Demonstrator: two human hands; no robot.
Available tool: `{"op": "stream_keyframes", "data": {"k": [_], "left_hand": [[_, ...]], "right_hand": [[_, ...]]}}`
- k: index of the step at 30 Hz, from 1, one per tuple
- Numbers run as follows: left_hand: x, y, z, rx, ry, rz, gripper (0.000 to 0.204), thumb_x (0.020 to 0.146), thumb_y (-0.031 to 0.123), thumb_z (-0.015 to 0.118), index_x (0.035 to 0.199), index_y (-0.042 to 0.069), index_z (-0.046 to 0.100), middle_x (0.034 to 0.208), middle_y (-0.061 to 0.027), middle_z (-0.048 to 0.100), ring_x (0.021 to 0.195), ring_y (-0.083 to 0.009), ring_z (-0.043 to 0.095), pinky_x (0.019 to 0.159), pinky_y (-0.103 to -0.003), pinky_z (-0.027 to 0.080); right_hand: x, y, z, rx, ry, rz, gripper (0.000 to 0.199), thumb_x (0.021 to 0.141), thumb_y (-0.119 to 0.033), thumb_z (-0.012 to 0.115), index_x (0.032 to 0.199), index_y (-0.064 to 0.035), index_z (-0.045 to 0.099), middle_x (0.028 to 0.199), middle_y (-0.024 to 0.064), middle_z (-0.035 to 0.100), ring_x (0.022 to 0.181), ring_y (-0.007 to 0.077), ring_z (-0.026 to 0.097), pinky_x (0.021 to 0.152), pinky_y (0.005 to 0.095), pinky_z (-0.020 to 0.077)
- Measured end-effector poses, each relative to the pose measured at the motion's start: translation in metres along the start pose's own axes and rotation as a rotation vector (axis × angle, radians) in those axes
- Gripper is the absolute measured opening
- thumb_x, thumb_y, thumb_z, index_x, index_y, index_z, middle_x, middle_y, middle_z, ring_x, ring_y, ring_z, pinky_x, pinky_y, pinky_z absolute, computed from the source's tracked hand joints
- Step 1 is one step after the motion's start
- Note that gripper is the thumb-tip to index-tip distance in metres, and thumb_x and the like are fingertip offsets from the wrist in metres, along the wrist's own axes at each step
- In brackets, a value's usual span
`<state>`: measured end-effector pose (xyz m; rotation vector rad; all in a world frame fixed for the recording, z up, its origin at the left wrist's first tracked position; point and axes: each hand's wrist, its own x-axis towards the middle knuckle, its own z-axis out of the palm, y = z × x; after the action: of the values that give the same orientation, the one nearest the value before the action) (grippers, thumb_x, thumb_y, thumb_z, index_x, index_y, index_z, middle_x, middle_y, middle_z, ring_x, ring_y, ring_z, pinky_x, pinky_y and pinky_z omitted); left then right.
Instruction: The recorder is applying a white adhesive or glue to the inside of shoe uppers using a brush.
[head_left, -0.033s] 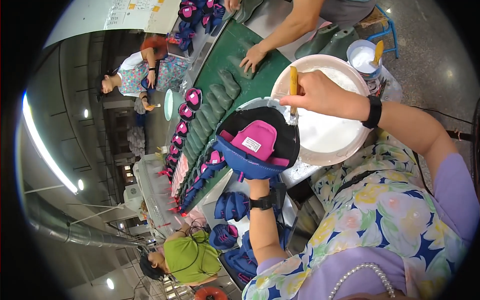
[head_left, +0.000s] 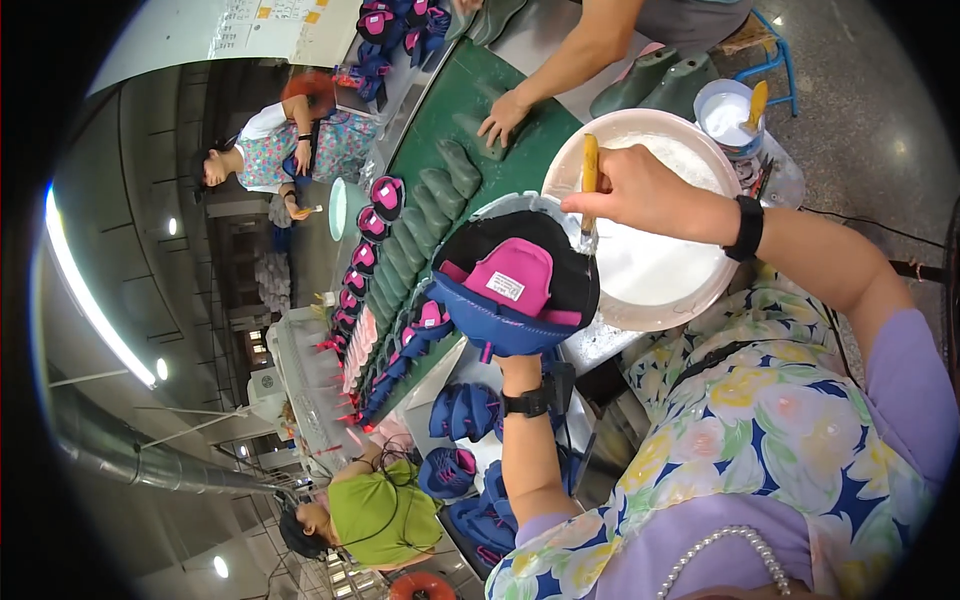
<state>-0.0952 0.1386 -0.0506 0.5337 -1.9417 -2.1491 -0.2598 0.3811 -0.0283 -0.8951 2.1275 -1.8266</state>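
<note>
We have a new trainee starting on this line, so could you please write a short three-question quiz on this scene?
1. True or false: the right hand holds a brush.
2. What does the left hand hold up? A) a blue and pink shoe upper B) a green shoe last C) a cup
3. What lies under the brush: the pale round ____.

Key: 1 true; 2 A; 3 basin

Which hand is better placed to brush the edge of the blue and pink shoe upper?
Probably the right hand: it holds the brush against the shoe upper, which the left hand supports from below.
</note>
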Motion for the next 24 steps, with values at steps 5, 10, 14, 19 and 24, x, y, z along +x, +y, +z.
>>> {"op": "stream_keyframes", "data": {"k": [5, 10, 14, 19, 24], "left_hand": [[-0.004, -0.014, -0.002, 0.015, 0.071, 0.097, 0.054, 0.097, 0.031, 0.060, 0.143, 0.006, 0.045, 0.127, -0.0123, 0.064, 0.116, -0.0254, 0.063, 0.098, -0.045, 0.054], [-0.007, -0.014, -0.016, 0.036, 0.149, 0.205, 0.054, 0.096, 0.031, 0.060, 0.142, 0.006, 0.046, 0.128, -0.0128, 0.063, 0.118, -0.0258, 0.062, 0.100, -0.045, 0.053], [0.000, 0.004, -0.040, 0.051, 0.217, 0.288, 0.054, 0.096, 0.031, 0.060, 0.142, 0.006, 0.047, 0.129, -0.0132, 0.062, 0.119, -0.0262, 0.061, 0.101, -0.046, 0.052], [-0.007, -0.011, -0.070, -0.600, -0.362, -0.210, 0.046, 0.100, 0.038, 0.052, 0.137, 0.011, 0.054, 0.138, -0.0112, 0.057, 0.127, -0.0345, 0.053, 0.104, -0.053, 0.045], [-0.028, -0.061, -0.047, -0.473, -0.352, -0.182, 0.045, 0.099, 0.036, 0.053, 0.137, 0.011, 0.053, 0.136, -0.0109, 0.057, 0.126, -0.0336, 0.054, 0.103, -0.052, 0.046]], "right_hand": [[-0.011, 0.012, 0.016, 0.144, -0.043, 0.146, 0.046, 0.084, -0.039, 0.072, 0.077, 0.0065, 0.067, 0.067, 0.0167, 0.067, 0.059, 0.0245, 0.068, 0.057, 0.0348, 0.0521], [-0.025, 0.000, 0.018, 0.318, -0.112, 0.233, 0.041, 0.086, -0.034, 0.073, 0.082, 0.0068, 0.069, 0.067, 0.0130, 0.068, 0.059, 0.0165, 0.067, 0.056, 0.0302, 0.0516], [-0.029, -0.003, 0.008, 0.348, -0.072, 0.105, 0.035, 0.085, -0.030, 0.075, 0.084, 0.0041, 0.068, 0.070, 0.0123, 0.068, 0.061, 0.0175, 0.065, 0.060, 0.0303, 0.0514], [-0.028, 0.007, 0.002, 0.224, -0.032, -0.301, 0.023, 0.086, -0.024, 0.075, 0.093, -0.0056, 0.064, 0.090, 0.0096, 0.069, 0.083, 0.0240, 0.068, 0.071, 0.0314, 0.0524], [-0.028, -0.005, 0.023, 0.237, -0.081, -0.804, 0.018, 0.088, -0.019, 0.073, 0.093, -0.0069, 0.061, 0.096, 0.0039, 0.066, 0.092, 0.0236, 0.067, 0.077, 0.0330, 0.0555]]}}
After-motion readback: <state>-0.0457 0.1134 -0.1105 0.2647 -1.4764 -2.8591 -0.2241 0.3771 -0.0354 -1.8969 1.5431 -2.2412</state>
